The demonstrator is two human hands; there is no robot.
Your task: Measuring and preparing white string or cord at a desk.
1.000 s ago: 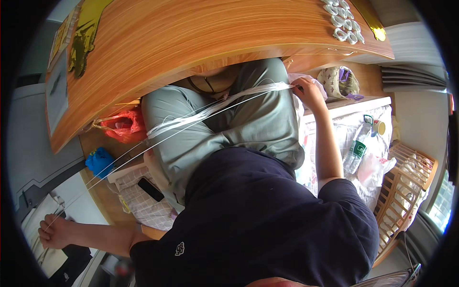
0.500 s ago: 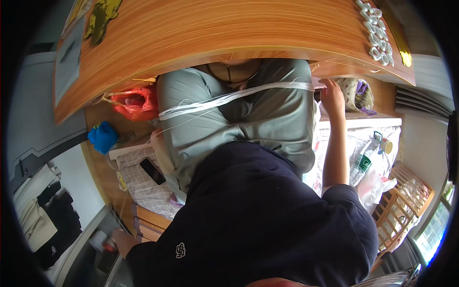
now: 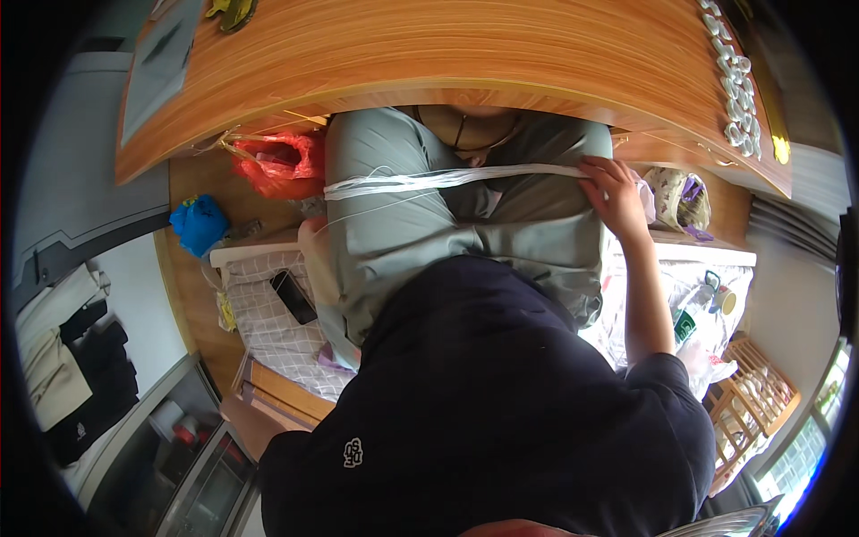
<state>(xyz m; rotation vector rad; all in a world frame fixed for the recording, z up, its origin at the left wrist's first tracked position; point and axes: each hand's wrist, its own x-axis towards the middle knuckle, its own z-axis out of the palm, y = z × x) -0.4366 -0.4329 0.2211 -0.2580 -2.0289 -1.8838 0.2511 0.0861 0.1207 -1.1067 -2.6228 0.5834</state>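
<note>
A skein of white thread stretches across both knees of my grey-green trousers, with a few loose strands hanging below it at the left knee. At the right knee, my right hand lies on the skein's end. Its fingers are extended and slightly bent, touching the thread, and look a little apart. My left arm shows only as a short bare stretch beyond the sleeve at the lower left; my left hand is out of sight.
A wooden tabletop spans the front, bearing a row of white coiled bundles. At left are a red plastic bag, a blue bag and a phone. A plastic bottle lies at right near a wooden rack.
My right hand has moved inward onto the skein's end at the right knee. The whole view has shifted slightly, and my left arm has moved a little.
</note>
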